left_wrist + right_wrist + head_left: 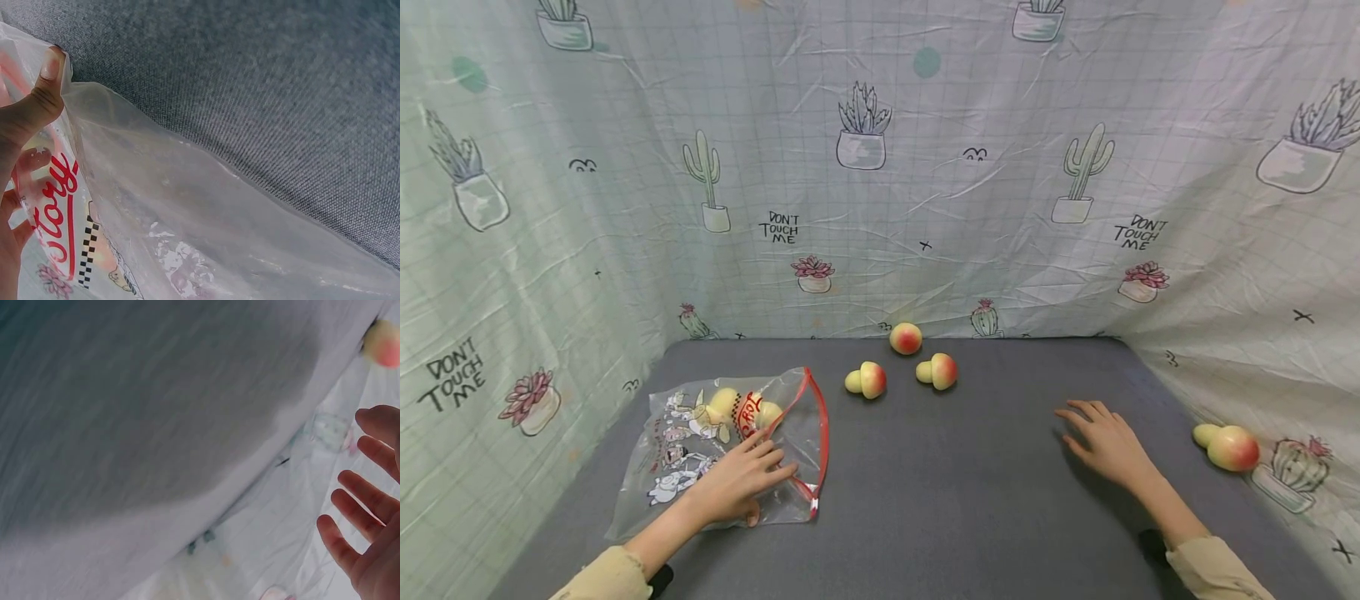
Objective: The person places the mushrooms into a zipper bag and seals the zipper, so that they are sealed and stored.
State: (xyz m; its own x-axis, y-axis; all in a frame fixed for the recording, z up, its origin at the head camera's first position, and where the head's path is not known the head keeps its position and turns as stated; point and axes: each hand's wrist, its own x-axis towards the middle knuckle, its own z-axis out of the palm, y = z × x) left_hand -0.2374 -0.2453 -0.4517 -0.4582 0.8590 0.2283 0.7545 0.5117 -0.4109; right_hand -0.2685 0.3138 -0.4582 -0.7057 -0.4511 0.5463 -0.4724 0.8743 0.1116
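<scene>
A clear plastic zip bag (658,450) with a red-edged opening and printed cartoon figures lies at the left of the table. Through its plastic, pale yellow rounded pieces (724,402) show. My left hand (737,479) grips the bag near its opening; in the left wrist view the thumb (49,87) presses at the plastic's edge, with fingers partly seen through the film. On the right, my right hand (1105,442) hovers over the table, fingers spread and holding nothing. Nearest to it is a yellow-and-red mushroom-shaped piece (1232,448) by the right edge.
Toward the back of the grey table (955,492) are two more mushroom-shaped pieces (872,380) (942,372) and a rounder-looking yellow-and-red piece (906,338). A cactus-printed cloth (940,217) hangs round the back and sides.
</scene>
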